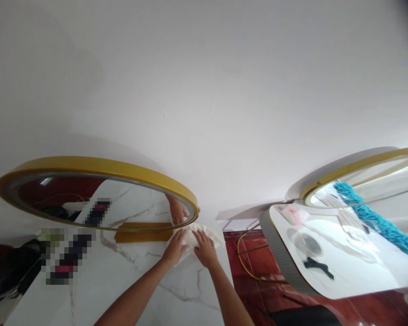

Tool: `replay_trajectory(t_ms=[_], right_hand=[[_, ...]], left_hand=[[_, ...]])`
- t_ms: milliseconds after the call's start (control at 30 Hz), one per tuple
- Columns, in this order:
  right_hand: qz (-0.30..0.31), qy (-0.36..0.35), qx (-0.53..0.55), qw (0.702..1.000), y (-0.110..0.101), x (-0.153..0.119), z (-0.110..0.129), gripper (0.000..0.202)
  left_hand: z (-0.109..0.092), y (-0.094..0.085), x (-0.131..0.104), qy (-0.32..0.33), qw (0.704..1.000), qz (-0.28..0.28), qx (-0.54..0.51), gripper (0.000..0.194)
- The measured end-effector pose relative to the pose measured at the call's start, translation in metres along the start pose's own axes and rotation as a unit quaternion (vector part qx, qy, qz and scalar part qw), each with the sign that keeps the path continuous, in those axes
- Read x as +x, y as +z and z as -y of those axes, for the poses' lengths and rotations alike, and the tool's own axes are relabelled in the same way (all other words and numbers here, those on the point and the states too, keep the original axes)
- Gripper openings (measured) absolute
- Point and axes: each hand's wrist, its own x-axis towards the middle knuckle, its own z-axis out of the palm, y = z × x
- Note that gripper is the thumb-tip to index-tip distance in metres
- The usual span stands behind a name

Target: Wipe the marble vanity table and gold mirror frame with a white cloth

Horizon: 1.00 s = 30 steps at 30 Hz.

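A crumpled white cloth (190,236) lies at the back right corner of the white marble-patterned tabletop (139,290), close to the wall. My left hand (175,248) presses on the cloth's left side with bent fingers. Beside it, my right hand (206,249) grips the cloth from the right, fingers curled on top. Part of the cloth spreads out past my right hand toward the table's edge. Just above my hands is the lower right rim of a round gold-framed mirror (102,167), which reflects the tabletop and a hand. A flat brown strip (139,234) sits left of the cloth under the mirror.
To the right, across a gap of red tiled floor (246,262), stands another white table (357,276). On it are a clear round container (308,244), a black item (318,267) and a pink-and-white packet (294,215). A fluffy blue duster (377,222) shows before the second mirror.
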Motion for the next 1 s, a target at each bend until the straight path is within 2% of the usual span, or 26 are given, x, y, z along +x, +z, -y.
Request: replay_trajectory(t_ms=[133,300,400,500,633,767,867,1000], right_hand=[[-0.01,-0.001,-0.001,1.0,-0.008,0.016,-0.018,0.075],[-0.03,0.009,-0.006,1.0,-0.016,0.019,-0.038,0.074],[-0.04,0.017,-0.009,0.999,-0.019,0.014,-0.045,0.073],[-0.044,0.023,-0.011,0.999,-0.021,0.004,-0.048,0.072],[-0.05,0.021,-0.012,0.998,-0.02,-0.026,-0.048,0.073],[-0.043,0.003,-0.006,0.999,-0.005,-0.08,-0.051,0.073],[-0.043,0.007,-0.01,0.999,0.022,-0.134,-0.055,0.073],[-0.049,-0.01,-0.018,0.999,0.071,-0.202,-0.057,0.075]], left_hand=[[-0.005,0.001,0.022,0.02,1.0,0.01,0.008,0.061],[-0.019,0.005,0.043,0.03,0.998,0.037,0.029,0.062],[-0.029,0.009,0.047,0.024,0.998,0.051,0.041,0.063],[-0.041,0.011,0.04,0.013,0.996,0.061,0.056,0.063],[-0.06,0.011,0.015,-0.004,0.994,0.075,0.073,0.062],[-0.077,0.018,-0.028,-0.011,0.988,0.118,0.1,0.069],[-0.083,0.03,-0.071,-0.01,0.981,0.168,0.095,0.073],[-0.081,0.048,-0.13,-0.006,0.962,0.266,0.062,0.078]])
